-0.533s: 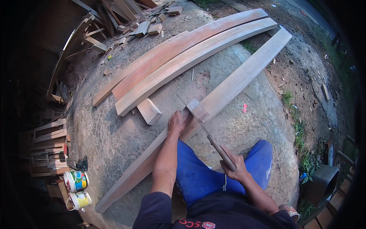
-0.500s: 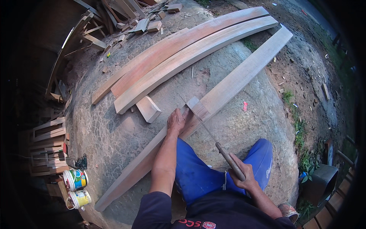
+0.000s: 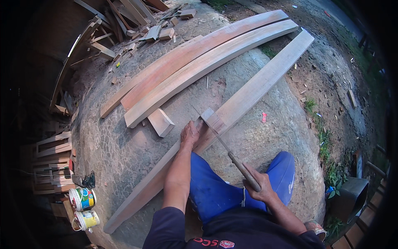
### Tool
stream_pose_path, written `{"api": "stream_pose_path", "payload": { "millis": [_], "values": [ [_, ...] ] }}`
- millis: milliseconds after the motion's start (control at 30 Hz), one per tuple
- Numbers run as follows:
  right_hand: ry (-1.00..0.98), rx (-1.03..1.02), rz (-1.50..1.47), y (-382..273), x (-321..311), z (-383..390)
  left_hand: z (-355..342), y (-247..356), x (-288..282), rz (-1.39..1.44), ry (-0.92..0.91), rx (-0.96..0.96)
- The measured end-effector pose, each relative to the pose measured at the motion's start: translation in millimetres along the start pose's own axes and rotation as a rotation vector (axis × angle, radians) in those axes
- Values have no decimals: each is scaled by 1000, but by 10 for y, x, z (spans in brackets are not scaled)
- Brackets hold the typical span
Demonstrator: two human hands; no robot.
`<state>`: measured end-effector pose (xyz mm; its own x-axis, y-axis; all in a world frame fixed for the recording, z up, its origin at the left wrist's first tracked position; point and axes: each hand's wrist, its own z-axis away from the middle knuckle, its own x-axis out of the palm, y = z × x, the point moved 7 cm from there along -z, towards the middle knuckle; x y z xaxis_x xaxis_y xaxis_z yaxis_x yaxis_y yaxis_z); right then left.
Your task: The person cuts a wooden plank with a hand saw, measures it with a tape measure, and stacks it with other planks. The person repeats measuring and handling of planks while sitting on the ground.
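Currently sawing: the long pale timber (image 3: 265, 76) lies diagonally before me on the rough ground (image 3: 120, 162), and I have the handsaw (image 3: 238, 163) set with its blade across it near mid-length, beside a stepped, block-like part. I judge this a crosscut under way; depth of kerf not readable from here.

Right hand (image 3: 260, 186): fingers wrapped round the wooden handle, no gap seen. Left hand (image 3: 190, 133): laid on the timber just beside the blade, fingers partly hidden; how tightly they curl I cannot tell. Next move, in my judgement, calls for a straight draw back along the same line, left hand steady and out of the blade's path.

Against the second earlier frame: handle sits closer to the timber, more blade tip past the far edge, so the saw is further forward; left hand's place essentially unchanged.

Farther out: pale curved timber (image 3: 215, 61) beyond the cut, offcut block (image 3: 161, 121) at its near side, red scrap (image 3: 264, 117) to the right, yellow-labelled bucket (image 3: 87, 218) far left.
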<state>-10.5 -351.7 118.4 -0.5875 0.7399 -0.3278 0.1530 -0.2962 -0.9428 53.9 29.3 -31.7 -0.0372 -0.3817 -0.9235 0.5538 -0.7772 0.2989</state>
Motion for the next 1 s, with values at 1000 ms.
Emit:
{"api": "stream_pose_path", "payload": {
  "millis": [1000],
  "values": [
    [99, -71, 27, 328, 112, -328, 5, 37, -41, -33, 118, 39]
  ]
}}
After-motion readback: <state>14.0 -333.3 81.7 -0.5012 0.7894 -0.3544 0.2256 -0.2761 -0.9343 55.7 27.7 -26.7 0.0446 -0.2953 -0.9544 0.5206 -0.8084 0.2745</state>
